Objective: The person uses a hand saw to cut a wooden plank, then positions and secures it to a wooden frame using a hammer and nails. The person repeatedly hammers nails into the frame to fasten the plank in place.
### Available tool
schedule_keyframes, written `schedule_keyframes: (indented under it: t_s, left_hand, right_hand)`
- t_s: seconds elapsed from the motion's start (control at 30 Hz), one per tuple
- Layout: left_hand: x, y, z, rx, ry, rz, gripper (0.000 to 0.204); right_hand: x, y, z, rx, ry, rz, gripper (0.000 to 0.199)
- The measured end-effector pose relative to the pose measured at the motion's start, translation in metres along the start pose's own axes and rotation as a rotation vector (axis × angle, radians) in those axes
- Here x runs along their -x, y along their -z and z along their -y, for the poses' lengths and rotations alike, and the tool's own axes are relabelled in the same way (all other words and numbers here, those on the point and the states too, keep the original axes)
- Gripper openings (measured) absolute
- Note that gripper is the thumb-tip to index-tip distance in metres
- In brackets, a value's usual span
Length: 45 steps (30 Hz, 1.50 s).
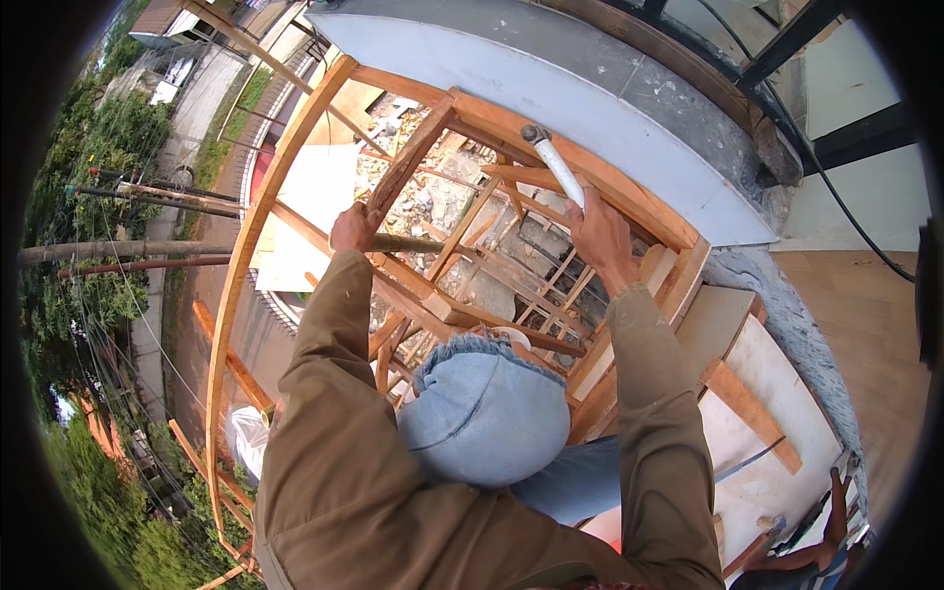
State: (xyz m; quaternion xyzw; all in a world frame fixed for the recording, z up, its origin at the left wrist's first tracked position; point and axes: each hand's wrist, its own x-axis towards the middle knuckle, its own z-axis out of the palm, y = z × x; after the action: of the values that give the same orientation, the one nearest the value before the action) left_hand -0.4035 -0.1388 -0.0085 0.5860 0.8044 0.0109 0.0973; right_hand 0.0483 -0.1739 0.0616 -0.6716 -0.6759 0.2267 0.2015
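My right hand [602, 241] is closed round the pale handle of a hammer [559, 169]. The hammer's dark metal head is raised over the far side of the wooden frame, close to the long far beam [580, 172]. On the left, my left hand [354, 228] grips the near end of a short wooden beam [415, 155]. That piece slants away to the right, and its far end meets the frame's far side. Below my left hand a round pole [408, 243] passes. My bent knee in blue jeans [482, 408] hides part of the frame.
Through the open frame, rubble and thin slats [531, 265] show far below. A curved wooden strip [241, 256] bounds the left, with a street and trees beyond. A pale ledge [551, 88] runs behind. Another person's arm [834, 521] is at lower right, near a white panel [777, 413].
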Motion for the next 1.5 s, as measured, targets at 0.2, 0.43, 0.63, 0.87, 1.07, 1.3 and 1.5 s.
schedule_keyframes:
  t_s: [0.2, 0.43, 0.63, 0.87, 1.07, 1.3, 1.5]
  left_hand:
    - [-0.001, 0.000, 0.006, 0.021, -0.022, -0.024, 0.042]
    - [0.002, -0.003, 0.002, -0.007, -0.060, -0.051, 0.044]
    - [0.007, 0.016, -0.015, -0.074, -0.050, 0.088, 0.042]
    - [0.069, 0.074, -0.108, -0.018, -0.100, 0.189, 0.047]
    - [0.260, 0.122, -0.110, 0.048, -0.148, 0.450, 0.033]
    - [0.458, 0.251, 0.030, 0.032, 0.180, 0.618, 0.025]
    - [0.569, 0.370, 0.073, 0.138, 0.412, 0.583, 0.030]
  right_hand:
    - [-0.014, -0.018, -0.016, 0.055, -0.217, 0.081, 0.037]
    - [-0.005, -0.005, -0.037, 0.029, -0.209, 0.050, 0.037]
    - [0.024, 0.015, -0.062, -0.155, -0.247, 0.150, 0.038]
    - [0.144, 0.112, -0.060, -0.227, -0.278, 0.092, 0.039]
    - [0.332, 0.224, -0.010, -0.319, -0.457, 0.238, 0.036]
    - [0.535, 0.315, 0.062, -0.306, -0.763, 0.422, 0.042]
    - [0.617, 0.383, 0.076, -0.304, -1.110, 0.738, 0.042]
